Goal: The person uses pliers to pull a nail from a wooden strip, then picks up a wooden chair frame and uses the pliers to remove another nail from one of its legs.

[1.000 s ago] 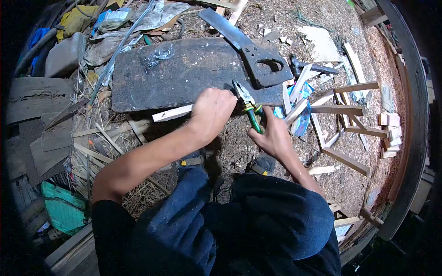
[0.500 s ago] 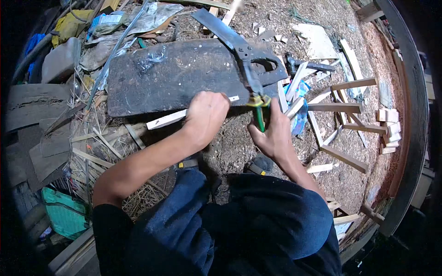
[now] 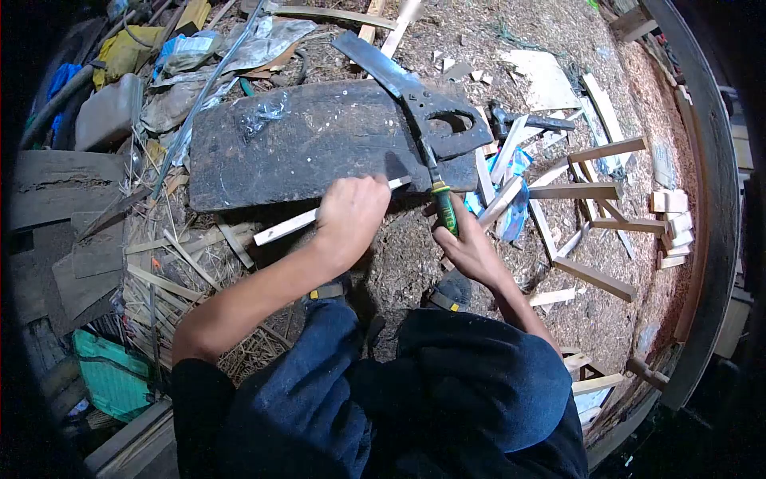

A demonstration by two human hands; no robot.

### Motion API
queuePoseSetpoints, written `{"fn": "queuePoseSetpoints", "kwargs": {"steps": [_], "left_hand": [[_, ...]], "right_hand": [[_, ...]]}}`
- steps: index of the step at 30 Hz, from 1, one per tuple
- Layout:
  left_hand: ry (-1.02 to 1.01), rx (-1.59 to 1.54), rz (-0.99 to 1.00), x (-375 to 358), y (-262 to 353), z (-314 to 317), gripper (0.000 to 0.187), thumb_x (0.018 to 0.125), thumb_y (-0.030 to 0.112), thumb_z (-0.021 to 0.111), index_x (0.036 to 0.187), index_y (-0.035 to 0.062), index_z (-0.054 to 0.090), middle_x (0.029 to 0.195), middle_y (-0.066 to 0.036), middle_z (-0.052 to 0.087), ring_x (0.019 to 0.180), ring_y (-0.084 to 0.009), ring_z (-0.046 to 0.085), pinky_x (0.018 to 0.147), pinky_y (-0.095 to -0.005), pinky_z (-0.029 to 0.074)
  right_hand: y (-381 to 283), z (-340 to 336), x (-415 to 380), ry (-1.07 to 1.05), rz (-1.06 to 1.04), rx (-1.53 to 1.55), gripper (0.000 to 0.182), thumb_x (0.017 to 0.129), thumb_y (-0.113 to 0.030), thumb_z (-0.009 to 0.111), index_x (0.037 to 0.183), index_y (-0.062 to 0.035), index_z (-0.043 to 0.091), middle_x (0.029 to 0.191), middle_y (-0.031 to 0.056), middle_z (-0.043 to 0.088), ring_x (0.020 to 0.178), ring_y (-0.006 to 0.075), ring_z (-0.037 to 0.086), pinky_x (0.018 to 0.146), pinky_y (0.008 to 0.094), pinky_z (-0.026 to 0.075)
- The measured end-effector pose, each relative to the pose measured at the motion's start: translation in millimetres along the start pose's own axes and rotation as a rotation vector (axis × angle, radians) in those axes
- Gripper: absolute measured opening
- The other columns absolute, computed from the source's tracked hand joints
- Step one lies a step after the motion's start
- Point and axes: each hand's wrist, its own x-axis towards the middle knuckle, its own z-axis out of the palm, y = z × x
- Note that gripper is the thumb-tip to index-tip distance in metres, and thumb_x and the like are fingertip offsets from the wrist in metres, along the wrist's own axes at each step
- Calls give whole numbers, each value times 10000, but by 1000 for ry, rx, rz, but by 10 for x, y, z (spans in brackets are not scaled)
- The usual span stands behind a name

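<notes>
My left hand (image 3: 355, 209) is closed around a thin wooden strip (image 3: 289, 227). The strip slants along the near edge of a dark wooden board (image 3: 279, 160), its right end on the board. In my right hand (image 3: 471, 251) is a chisel (image 3: 447, 211) with a green and black handle, its metal blade pointing away from me over the board. A handsaw (image 3: 415, 94) with a dark grip lies across the board's right part, and the chisel blade reaches up to the saw's grip. My right fingers partly hide the chisel handle.
A hammer (image 3: 531, 121) lies beyond the board's right end, near wood offcuts and a blue wrapper (image 3: 515, 209). Several wooden pieces (image 3: 574, 191) stand or lean at right, beside stacked blocks (image 3: 676, 223). A green plastic container (image 3: 112, 374) lies lower left. Wood shavings cover the ground.
My right hand has shifted slightly left and down, and more of the chisel handle shows. The left hand and the strip have moved a little toward me.
</notes>
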Motion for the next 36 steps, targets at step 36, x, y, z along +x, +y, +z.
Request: {"fn": "queuePoseSetpoints", "kwargs": {"steps": [36], "left_hand": [[213, -540, 144, -112, -571, -126, 286, 943, 300, 643, 1147, 110, 709, 949, -106, 670, 857, -333, 652, 760, -435, 497]], "right_hand": [[-207, 183, 264, 148, 7, 342, 409, 878, -69, 611, 1271, 6, 529, 1011, 115, 685, 951, 183, 650, 865, 332, 517]]}}
